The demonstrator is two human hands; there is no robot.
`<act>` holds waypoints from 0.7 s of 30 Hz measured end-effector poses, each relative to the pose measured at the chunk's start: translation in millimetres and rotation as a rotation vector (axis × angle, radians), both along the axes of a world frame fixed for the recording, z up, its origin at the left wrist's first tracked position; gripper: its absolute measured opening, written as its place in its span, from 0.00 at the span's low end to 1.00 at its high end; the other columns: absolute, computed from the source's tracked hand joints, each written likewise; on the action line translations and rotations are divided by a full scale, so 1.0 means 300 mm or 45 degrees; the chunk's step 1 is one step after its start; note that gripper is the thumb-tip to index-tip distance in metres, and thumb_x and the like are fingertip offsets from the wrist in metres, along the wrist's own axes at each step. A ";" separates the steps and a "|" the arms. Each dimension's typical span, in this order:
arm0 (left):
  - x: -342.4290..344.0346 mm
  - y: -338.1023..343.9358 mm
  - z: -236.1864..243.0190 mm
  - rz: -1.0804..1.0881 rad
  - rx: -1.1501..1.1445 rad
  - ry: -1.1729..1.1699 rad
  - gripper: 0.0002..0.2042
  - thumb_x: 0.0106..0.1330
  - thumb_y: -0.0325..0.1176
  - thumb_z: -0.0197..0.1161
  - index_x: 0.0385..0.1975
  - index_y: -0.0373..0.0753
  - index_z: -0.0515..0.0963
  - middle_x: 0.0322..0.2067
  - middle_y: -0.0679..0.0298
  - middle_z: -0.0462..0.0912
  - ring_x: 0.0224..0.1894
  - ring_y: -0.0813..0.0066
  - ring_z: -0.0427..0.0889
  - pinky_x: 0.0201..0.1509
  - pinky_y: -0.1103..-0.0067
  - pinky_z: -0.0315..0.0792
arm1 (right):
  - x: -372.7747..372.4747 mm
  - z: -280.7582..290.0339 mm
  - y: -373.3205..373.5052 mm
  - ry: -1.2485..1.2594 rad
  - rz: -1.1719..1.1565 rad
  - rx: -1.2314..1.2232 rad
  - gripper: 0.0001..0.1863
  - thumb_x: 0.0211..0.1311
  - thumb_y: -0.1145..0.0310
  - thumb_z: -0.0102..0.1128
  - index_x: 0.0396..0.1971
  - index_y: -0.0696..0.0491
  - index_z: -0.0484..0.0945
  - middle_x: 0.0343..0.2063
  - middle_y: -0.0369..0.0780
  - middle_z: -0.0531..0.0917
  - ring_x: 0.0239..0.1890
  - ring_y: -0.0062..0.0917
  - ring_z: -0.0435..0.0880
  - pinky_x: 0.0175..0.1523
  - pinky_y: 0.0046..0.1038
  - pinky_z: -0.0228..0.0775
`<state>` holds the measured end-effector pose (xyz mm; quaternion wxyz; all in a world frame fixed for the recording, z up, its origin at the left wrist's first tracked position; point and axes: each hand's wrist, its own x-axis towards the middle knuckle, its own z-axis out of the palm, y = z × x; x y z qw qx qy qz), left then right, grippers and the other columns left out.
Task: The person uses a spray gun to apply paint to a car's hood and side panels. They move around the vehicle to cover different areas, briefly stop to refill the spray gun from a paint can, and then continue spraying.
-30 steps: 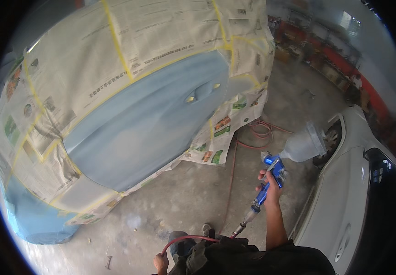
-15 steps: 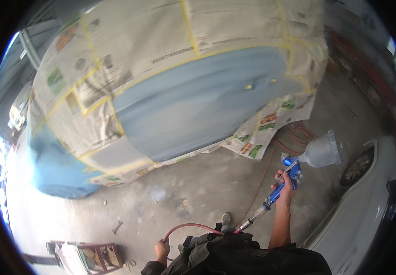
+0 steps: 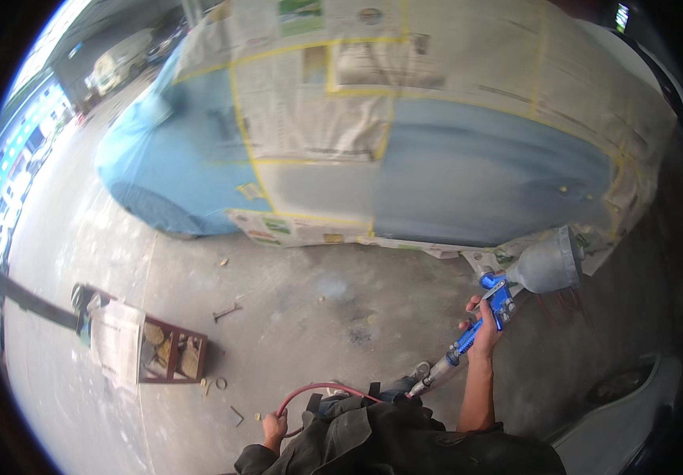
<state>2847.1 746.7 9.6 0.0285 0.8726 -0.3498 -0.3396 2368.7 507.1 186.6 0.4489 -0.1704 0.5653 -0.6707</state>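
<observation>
The spray gun (image 3: 499, 298) is bright blue with silver fittings (image 3: 421, 386), its cup (image 3: 546, 264) cloudy white, the hose (image 3: 318, 387) dull red. Cream paper (image 3: 302, 131) bears grey print and green pictures, crossed by yellow tape (image 3: 357, 93). The door (image 3: 476, 170) is slate blue; past its left edge, a panel (image 3: 322, 188) is pale grey, the sheeting (image 3: 147, 150) light blue.

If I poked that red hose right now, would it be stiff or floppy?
The red hose would probably bend rather than snap, since it already curves round from the left hand. It may feel springy, not limp, because its arch looks smooth, without a kink.
</observation>
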 end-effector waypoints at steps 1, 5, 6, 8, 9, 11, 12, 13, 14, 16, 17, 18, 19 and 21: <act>-0.015 0.030 0.011 0.026 0.012 0.003 0.23 0.61 0.52 0.56 0.30 0.33 0.81 0.24 0.41 0.78 0.35 0.45 0.81 0.37 0.62 0.71 | 0.004 0.002 -0.002 -0.002 0.020 0.004 0.08 0.64 0.64 0.53 0.38 0.50 0.75 0.34 0.32 0.78 0.35 0.14 0.74 0.22 0.21 0.68; -0.097 0.127 0.059 0.092 -0.012 -0.050 0.22 0.61 0.52 0.56 0.32 0.36 0.82 0.24 0.41 0.78 0.36 0.45 0.81 0.38 0.61 0.71 | -0.021 -0.045 -0.015 -0.011 0.127 -0.018 0.08 0.64 0.64 0.52 0.38 0.50 0.75 0.33 0.33 0.78 0.34 0.14 0.74 0.23 0.20 0.68; -0.097 0.139 0.052 0.060 -0.011 -0.085 0.21 0.61 0.51 0.56 0.32 0.36 0.82 0.25 0.41 0.78 0.36 0.44 0.80 0.37 0.61 0.71 | -0.031 -0.059 -0.019 -0.035 0.149 -0.035 0.08 0.65 0.64 0.52 0.38 0.51 0.76 0.33 0.33 0.78 0.34 0.15 0.74 0.22 0.21 0.69; -0.121 0.195 0.013 -0.001 0.002 -0.118 0.21 0.61 0.51 0.56 0.32 0.36 0.82 0.25 0.42 0.78 0.35 0.44 0.80 0.37 0.61 0.71 | -0.053 -0.065 -0.012 -0.045 0.196 -0.055 0.09 0.65 0.65 0.53 0.38 0.54 0.77 0.34 0.34 0.78 0.35 0.16 0.75 0.22 0.22 0.71; -0.122 0.217 -0.006 -0.028 -0.001 -0.134 0.21 0.61 0.50 0.56 0.32 0.36 0.82 0.25 0.42 0.78 0.35 0.43 0.80 0.37 0.61 0.71 | -0.051 -0.068 -0.007 -0.027 0.203 -0.054 0.09 0.65 0.64 0.52 0.38 0.53 0.76 0.33 0.34 0.78 0.35 0.16 0.74 0.22 0.21 0.70; -0.157 0.224 -0.035 -0.044 -0.026 -0.146 0.21 0.62 0.50 0.56 0.32 0.36 0.82 0.24 0.42 0.78 0.34 0.42 0.79 0.36 0.60 0.71 | -0.052 -0.053 -0.012 0.016 0.223 -0.057 0.09 0.65 0.62 0.52 0.38 0.52 0.76 0.31 0.33 0.77 0.35 0.14 0.73 0.22 0.20 0.69; -0.173 0.226 -0.051 -0.052 -0.038 -0.153 0.21 0.62 0.50 0.56 0.31 0.36 0.82 0.24 0.42 0.78 0.34 0.41 0.79 0.36 0.60 0.71 | -0.054 -0.052 -0.011 0.028 0.218 -0.057 0.10 0.65 0.62 0.52 0.37 0.52 0.76 0.31 0.33 0.77 0.34 0.14 0.73 0.22 0.20 0.69; -0.187 0.212 -0.052 -0.052 -0.075 -0.160 0.21 0.62 0.50 0.56 0.31 0.35 0.82 0.24 0.42 0.78 0.34 0.41 0.79 0.36 0.60 0.71 | -0.055 -0.051 -0.013 0.033 0.215 -0.063 0.10 0.65 0.63 0.52 0.37 0.52 0.76 0.31 0.33 0.77 0.34 0.14 0.73 0.22 0.20 0.69; -0.202 0.191 -0.053 -0.051 -0.111 -0.166 0.21 0.62 0.50 0.56 0.30 0.35 0.81 0.24 0.41 0.78 0.34 0.41 0.79 0.36 0.60 0.71 | -0.059 -0.055 -0.014 0.039 0.212 -0.068 0.10 0.65 0.63 0.52 0.37 0.52 0.77 0.31 0.33 0.77 0.34 0.14 0.73 0.22 0.20 0.69; -0.203 0.177 -0.066 -0.034 -0.154 -0.165 0.22 0.62 0.50 0.56 0.29 0.34 0.81 0.23 0.41 0.77 0.33 0.41 0.79 0.35 0.60 0.70 | -0.078 -0.093 -0.015 0.017 0.204 -0.090 0.08 0.65 0.66 0.53 0.37 0.54 0.77 0.33 0.35 0.79 0.34 0.16 0.75 0.21 0.21 0.70; -0.185 0.172 -0.079 -0.018 -0.161 -0.156 0.22 0.62 0.50 0.56 0.29 0.33 0.81 0.23 0.41 0.77 0.33 0.41 0.79 0.35 0.59 0.70 | -0.085 -0.112 -0.018 -0.001 0.203 -0.103 0.08 0.64 0.67 0.53 0.37 0.55 0.76 0.34 0.36 0.79 0.34 0.17 0.76 0.20 0.22 0.71; -0.174 0.173 -0.090 -0.002 -0.168 -0.146 0.22 0.62 0.50 0.56 0.29 0.33 0.81 0.23 0.41 0.77 0.33 0.41 0.79 0.35 0.59 0.70 | -0.092 -0.129 -0.022 -0.008 0.193 -0.120 0.08 0.64 0.67 0.53 0.36 0.55 0.76 0.34 0.36 0.80 0.34 0.17 0.76 0.20 0.22 0.71; -0.164 0.169 -0.075 0.023 -0.180 -0.141 0.22 0.62 0.50 0.55 0.29 0.33 0.81 0.23 0.41 0.77 0.33 0.41 0.79 0.35 0.59 0.70 | -0.086 -0.138 -0.024 -0.021 0.175 -0.136 0.08 0.64 0.67 0.53 0.36 0.55 0.76 0.33 0.36 0.80 0.34 0.17 0.76 0.19 0.22 0.71; -0.157 0.164 -0.053 0.072 -0.204 -0.128 0.22 0.62 0.50 0.55 0.28 0.33 0.80 0.22 0.40 0.76 0.32 0.41 0.79 0.34 0.59 0.70 | -0.066 -0.153 -0.030 -0.046 0.124 -0.175 0.07 0.64 0.68 0.54 0.36 0.55 0.77 0.32 0.36 0.79 0.33 0.17 0.76 0.19 0.22 0.71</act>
